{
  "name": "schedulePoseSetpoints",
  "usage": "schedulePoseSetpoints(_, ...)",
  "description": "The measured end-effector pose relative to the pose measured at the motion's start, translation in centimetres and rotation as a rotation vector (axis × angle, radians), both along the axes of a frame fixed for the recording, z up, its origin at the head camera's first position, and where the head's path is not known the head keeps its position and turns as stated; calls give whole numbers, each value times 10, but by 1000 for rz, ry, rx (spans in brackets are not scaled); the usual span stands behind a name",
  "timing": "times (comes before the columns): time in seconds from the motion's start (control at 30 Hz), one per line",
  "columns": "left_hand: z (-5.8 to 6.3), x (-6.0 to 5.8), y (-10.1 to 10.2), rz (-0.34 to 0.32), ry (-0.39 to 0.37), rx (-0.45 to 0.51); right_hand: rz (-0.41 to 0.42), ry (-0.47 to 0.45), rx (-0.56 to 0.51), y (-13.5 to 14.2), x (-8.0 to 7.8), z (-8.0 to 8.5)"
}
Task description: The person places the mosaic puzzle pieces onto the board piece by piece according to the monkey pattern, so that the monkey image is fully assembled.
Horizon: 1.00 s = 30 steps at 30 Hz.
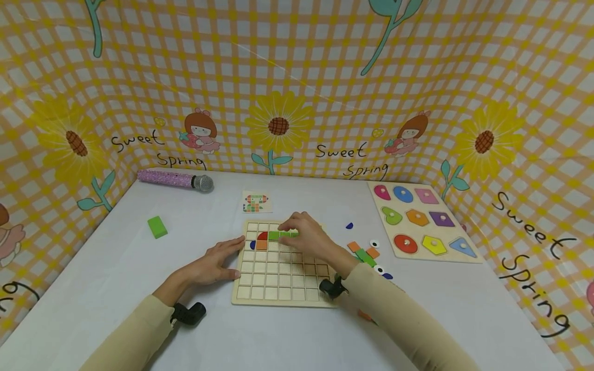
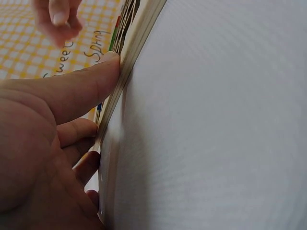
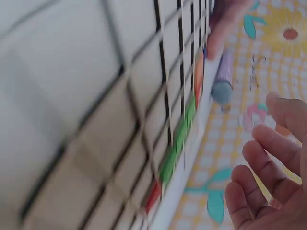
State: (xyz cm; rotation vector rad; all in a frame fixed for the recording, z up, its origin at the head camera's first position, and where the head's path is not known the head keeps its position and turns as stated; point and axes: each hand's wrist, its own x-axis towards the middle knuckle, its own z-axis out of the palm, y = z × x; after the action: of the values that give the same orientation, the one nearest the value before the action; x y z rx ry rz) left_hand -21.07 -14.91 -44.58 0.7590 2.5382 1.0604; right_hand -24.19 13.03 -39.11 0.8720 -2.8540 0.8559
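Note:
A wooden grid board [image 1: 271, 281] lies before me, with a red curved piece [image 1: 263, 235], an orange square [image 1: 262, 245], a dark blue piece [image 1: 252, 245] and a row of green squares [image 1: 274, 235] in its upper cells. My left hand [image 1: 211, 265] rests at the board's left edge, thumb [image 2: 88, 91] and fingertips touching its side. Over the upper right of the board hovers my right hand [image 1: 308, 238], its fingers loosely bent and holding nothing in the right wrist view. That view also shows a red piece [image 3: 152, 197] past the green row, hidden by the hand from the head camera.
Loose orange, green, blue and eye-marked pieces [image 1: 364, 256] lie right of the board. A pattern card [image 1: 257, 202] sits behind it. Farther right is a knobbed shape puzzle [image 1: 390, 245]. A purple microphone [image 1: 176, 180] and a green block [image 1: 157, 227] lie at left.

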Motion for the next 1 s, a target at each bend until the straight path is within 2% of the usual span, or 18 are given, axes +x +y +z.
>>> schedulePoseSetpoints(0.23, 1, 0, 1, 12, -7, -12, -80, 5, -41, 66, 1, 6)
schedulePoseSetpoints(0.4, 0, 0, 0, 12, -4, -12, -144, -8, -11, 117, 1, 3)
schedulePoseSetpoints(0.63, -1, -1, 0, 9, -6, -9, -204, -84, 47, 177, 1, -4)
schedulePoseSetpoints(0.8, -1, -1, 0, 14, -9, -7, -207, -122, 77, 205, 0, -10)
schedulePoseSetpoints(1.0, -1, 0, 1, 16, -12, -8, -182, -149, 101, 220, -2, -13)
